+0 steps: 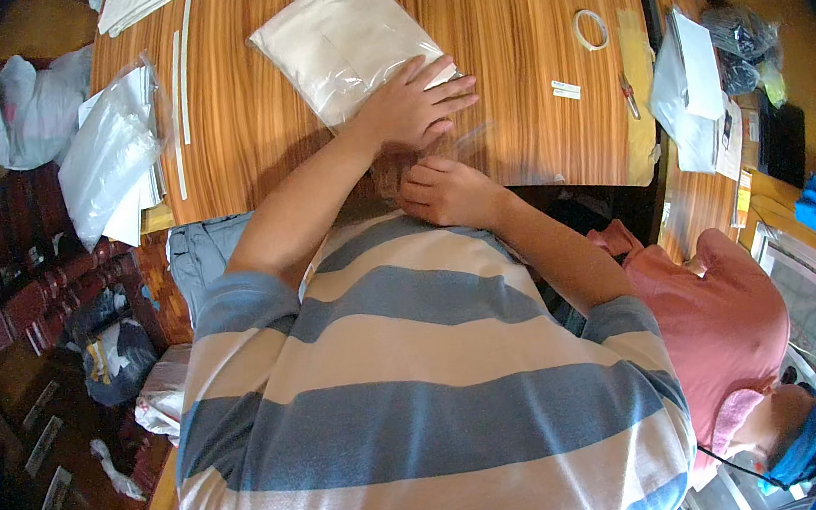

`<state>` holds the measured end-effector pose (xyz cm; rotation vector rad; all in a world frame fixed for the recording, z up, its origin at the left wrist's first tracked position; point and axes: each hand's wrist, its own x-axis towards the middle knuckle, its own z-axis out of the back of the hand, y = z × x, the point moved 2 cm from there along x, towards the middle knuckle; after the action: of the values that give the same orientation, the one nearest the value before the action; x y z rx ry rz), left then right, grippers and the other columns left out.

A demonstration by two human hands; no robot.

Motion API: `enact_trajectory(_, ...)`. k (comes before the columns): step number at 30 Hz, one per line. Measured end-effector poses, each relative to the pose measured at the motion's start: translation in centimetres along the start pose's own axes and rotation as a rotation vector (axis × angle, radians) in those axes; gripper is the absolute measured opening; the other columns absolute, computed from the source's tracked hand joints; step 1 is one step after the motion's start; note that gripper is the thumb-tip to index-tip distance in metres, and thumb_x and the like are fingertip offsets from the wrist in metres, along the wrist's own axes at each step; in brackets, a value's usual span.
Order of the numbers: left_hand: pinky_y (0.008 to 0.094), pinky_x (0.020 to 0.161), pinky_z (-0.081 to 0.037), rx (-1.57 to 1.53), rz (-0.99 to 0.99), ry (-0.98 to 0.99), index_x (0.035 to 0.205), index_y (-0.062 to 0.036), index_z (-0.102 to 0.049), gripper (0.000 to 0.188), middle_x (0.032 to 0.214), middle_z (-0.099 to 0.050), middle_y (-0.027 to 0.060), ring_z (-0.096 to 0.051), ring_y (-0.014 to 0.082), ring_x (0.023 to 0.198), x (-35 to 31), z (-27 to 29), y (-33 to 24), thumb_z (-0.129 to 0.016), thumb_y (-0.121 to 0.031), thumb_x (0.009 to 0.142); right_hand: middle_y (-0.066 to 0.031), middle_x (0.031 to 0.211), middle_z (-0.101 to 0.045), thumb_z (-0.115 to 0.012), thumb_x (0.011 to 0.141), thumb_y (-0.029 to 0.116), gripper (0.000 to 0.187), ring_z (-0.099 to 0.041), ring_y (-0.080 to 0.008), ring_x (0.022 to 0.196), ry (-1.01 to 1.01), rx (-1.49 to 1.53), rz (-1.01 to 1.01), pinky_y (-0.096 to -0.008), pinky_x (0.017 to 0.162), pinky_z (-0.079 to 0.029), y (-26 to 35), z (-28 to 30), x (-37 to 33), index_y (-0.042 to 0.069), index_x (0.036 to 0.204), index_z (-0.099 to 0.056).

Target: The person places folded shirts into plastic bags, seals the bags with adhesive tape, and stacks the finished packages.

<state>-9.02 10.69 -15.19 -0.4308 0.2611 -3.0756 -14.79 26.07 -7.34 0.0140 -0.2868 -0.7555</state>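
A folded cream cloth [354, 45] lies flat inside a clear plastic bag [325, 103] on the wooden table, turned at a slant. My left hand [412, 108] rests over the bag's near right corner, its fingers spread toward the right. Just below it, close to my body, my right hand [449, 192] is closed, fingers curled inward. Thin see-through plastic, looking like the bag's loose end, shows between the hands, and the right fingers pinch it. My palms hide the bag's near edge.
The striped wooden table [515, 41] holds a tape roll [591, 30], white labels [566, 89], a small cutter [628, 95] and thin white strips [179, 120]. Plastic bags [110, 153] overhang the left edge. Papers [699, 71] lie at right. A person in pink [713, 326] is at my right.
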Motion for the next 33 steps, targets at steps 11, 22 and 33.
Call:
enact_trajectory(11, 0.0426, 0.116, -0.042, -0.058, -0.063, -0.086, 0.132, -0.0087, -0.065, 0.042, 0.142, -0.061, 0.0054, -0.05, 0.0261, 0.138, -1.9, 2.9, -1.1, -0.064, -0.031, 0.097, -0.0113, 0.15, -0.055, -0.089, 0.07, 0.04, 0.088, -0.048, -0.0343, 0.142, 0.038, 0.308, -0.487, -0.0481, 0.117, -0.04, -5.7, 2.0, -7.7, 0.012, 0.147, -0.055)
enact_trajectory(22, 0.0434, 0.119, -0.043, -0.138, 0.255, 0.057, 0.134, -0.0112, -0.065, 0.045, 0.151, -0.055, 0.0063, -0.051, 0.0272, 0.142, -16.4, 5.3, -7.7, -0.068, -0.02, 0.09, -0.0026, 0.151, -0.057, -0.084, 0.072, 0.018, 0.071, -0.053, -0.0282, 0.136, 0.06, 0.242, -0.411, -0.0452, 0.111, -0.044, -3.9, -2.3, -12.7, 0.013, 0.14, -0.062)
enact_trajectory(33, 0.0405, 0.106, -0.054, -0.762, 0.585, -0.023, 0.116, -0.006, -0.077, 0.021, 0.126, -0.074, 0.0112, -0.064, 0.0289, 0.129, -16.4, 7.5, -8.2, -0.072, -0.011, 0.096, 0.0005, 0.122, -0.071, -0.081, 0.078, 0.009, 0.032, -0.064, -0.0265, 0.106, -0.173, 0.318, -0.405, -0.0417, 0.089, -0.053, -2.3, -3.2, -12.4, 0.013, 0.108, -0.074)
